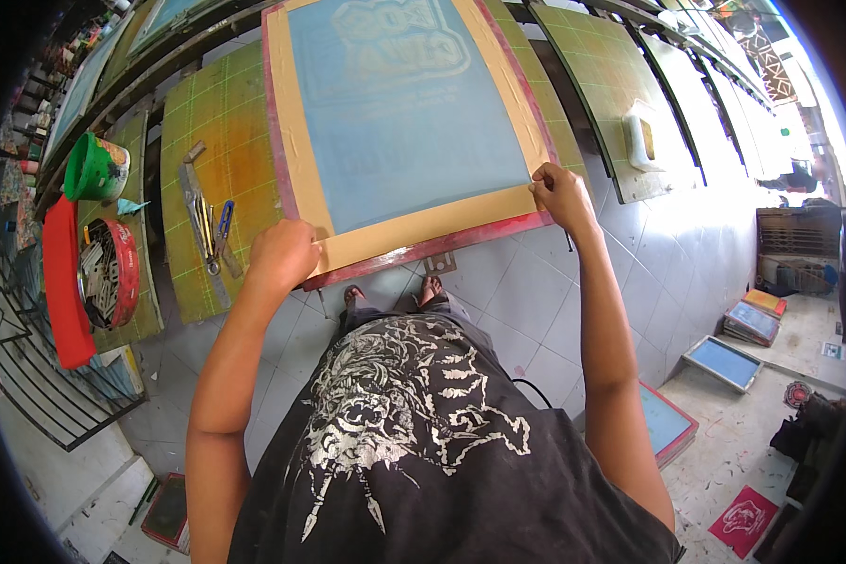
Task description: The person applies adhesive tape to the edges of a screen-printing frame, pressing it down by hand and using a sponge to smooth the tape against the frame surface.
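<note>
A screen printing frame (409, 120) with a blue mesh and a red-painted edge lies before me on a table. Strips of tan tape line its sides, and another tan tape strip (430, 228) runs along its near side. At the left end of that strip, my left hand (285, 255) is closed with its fingertips on the tape. My right hand (562, 197) pinches the strip's other end at the near right corner, thumb against curled fingers. Pale lettering shows in the far part of the mesh.
Left on green gridded boards are a blue utility knife (225, 220), other slim tools, a green bucket (99, 168), a red round tin (123, 271) and red cloth (67, 282). A white container (643, 137) sits right. More framed screens (723, 363) lie lower right.
</note>
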The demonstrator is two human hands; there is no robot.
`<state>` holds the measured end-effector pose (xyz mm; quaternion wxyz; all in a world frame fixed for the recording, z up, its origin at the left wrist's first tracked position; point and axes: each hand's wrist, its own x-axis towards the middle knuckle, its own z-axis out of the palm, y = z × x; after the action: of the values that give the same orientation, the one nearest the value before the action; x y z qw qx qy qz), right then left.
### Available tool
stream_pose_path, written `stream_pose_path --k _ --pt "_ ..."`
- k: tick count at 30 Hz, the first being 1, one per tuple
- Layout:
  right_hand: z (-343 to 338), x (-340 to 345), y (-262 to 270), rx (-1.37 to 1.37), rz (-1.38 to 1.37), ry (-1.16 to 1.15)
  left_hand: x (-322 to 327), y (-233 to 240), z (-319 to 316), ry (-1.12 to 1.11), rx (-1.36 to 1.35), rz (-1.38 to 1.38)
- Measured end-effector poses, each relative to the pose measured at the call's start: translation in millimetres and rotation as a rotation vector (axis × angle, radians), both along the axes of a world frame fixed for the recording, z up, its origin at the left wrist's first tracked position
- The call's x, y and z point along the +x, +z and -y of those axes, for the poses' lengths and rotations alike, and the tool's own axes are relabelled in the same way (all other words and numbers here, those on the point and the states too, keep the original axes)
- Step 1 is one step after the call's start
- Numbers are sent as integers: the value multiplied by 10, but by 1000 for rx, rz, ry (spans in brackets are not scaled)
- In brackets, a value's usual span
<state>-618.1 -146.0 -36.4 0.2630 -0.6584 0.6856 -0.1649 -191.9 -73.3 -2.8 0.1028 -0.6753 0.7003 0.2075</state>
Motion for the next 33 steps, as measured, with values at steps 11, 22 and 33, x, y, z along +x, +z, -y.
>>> stream_pose_path --k 11,22,33 --pt "-98 82 -122 -163 -190 -5 -26 39 11 6 11 -5" --pt "-349 43 -315 -353 -205 -153 -12 23 7 21 15 -1" --pt "-963 1109 -188 -277 -244 386 -2 47 34 26 49 14"
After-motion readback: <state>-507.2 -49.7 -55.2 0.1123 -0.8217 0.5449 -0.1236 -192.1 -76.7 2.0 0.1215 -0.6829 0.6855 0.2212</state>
